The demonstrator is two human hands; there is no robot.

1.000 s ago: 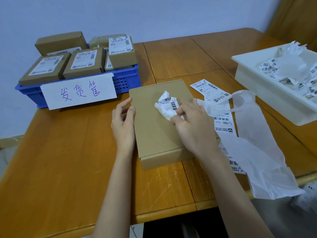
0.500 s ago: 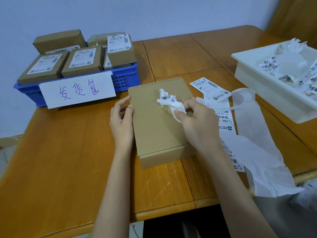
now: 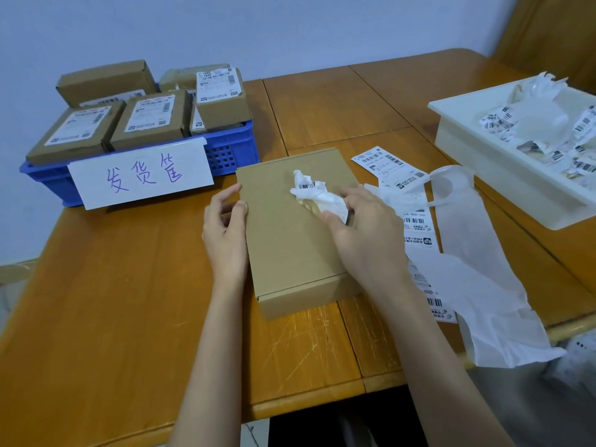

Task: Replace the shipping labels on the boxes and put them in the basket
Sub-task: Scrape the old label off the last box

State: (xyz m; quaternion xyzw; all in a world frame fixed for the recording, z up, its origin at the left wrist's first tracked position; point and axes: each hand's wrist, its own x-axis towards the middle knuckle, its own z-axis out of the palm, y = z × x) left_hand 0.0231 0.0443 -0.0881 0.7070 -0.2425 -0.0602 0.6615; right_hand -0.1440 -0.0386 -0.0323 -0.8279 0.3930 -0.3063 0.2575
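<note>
1. In the head view, a plain cardboard box (image 3: 296, 230) lies flat on the wooden table (image 3: 113, 317), near its front edge and directly in front of the person
2. The left hand (image 3: 225, 233) rests against the box's left edge, thumb on the top face and fingers loosely curled along the side, steadying it
3. The right hand (image 3: 364, 230) sits over the right part of the box top, thumb and fingers pinching a crumpled old label (image 3: 317, 195), which sticks up from the cardboard, a barcode showing on its upper end
4. Whether the label is wholly free of the box cannot be told
5. Just right of the box lies a strip of fresh labels (image 3: 392, 171), partly covered by long white backing paper (image 3: 474, 262) that hangs over the table's front edge
6. A blue basket (image 3: 232, 153) stands at the back left, holding several labelled boxes (image 3: 150, 119), with a white handwritten sign (image 3: 142, 174) propped on its front
7. A white tray (image 3: 490, 156) at the right holds crumpled label scraps (image 3: 545, 124)
</note>
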